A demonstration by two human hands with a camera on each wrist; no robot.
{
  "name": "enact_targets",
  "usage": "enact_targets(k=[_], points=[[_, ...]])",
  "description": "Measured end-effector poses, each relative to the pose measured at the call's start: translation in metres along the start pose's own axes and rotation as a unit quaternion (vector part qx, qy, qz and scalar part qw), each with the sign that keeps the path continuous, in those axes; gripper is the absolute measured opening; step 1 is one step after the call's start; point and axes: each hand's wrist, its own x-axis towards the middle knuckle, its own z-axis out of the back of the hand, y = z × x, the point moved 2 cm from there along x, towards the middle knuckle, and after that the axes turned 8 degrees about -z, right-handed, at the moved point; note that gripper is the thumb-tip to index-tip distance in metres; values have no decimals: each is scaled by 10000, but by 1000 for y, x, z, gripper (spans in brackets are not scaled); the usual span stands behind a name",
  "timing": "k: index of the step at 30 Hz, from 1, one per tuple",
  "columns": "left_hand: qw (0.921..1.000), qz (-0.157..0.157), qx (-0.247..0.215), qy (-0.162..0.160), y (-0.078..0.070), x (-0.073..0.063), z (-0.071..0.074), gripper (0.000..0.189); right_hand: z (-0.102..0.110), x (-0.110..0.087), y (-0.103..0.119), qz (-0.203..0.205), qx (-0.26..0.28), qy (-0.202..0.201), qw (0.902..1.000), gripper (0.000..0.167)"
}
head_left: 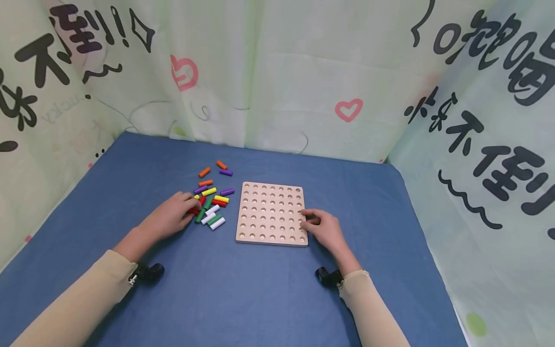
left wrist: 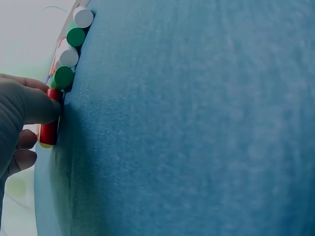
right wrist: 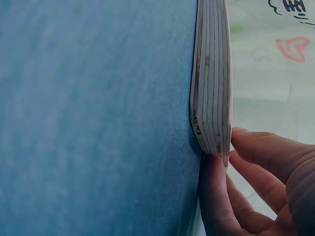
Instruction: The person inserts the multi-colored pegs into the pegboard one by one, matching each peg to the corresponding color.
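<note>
My left hand point(head_left: 172, 216) is over the near left side of a loose pile of coloured pegs. Thumb and fingers pinch a red peg point(left wrist: 49, 129), which is upright in the left wrist view beside a green peg point(left wrist: 64, 77) and a white peg point(left wrist: 69, 57). To the right of the pile lies a square wooden pegboard point(head_left: 276, 214) with rows of round holes. Its right edge is held by my right hand point(head_left: 325, 232), thumb against the layered side point(right wrist: 212, 98) and a finger at the top surface. The other right fingers are bent below.
Orange pegs point(head_left: 204, 172) and purple pegs point(head_left: 226, 172) lie scattered at the pile's far end. Yellow pegs point(head_left: 209, 191) and white pegs point(head_left: 218, 223) lie closer to the board. A blue cloth point(head_left: 243, 299) covers the table, with printed curtains point(head_left: 295, 67) around its far sides.
</note>
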Motion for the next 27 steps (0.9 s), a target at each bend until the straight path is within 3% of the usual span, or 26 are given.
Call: enact_targets(k=[9, 16, 21, 27], points=[[9993, 265, -108, -220, -1, 6, 4, 28, 0, 1, 2, 3, -48, -3, 10000, 39], [9989, 223, -162, -383, -4, 14, 6, 22, -1, 1, 3, 62, -194, 29, 9998, 39], [9985, 104, -293, -457, -8, 24, 8, 21, 6, 0, 4, 449, -983, 102, 9941, 39], [9974, 252, -463, -498, -8, 34, 7, 21, 12, 0, 7, 751, -1821, 276, 9800, 38]])
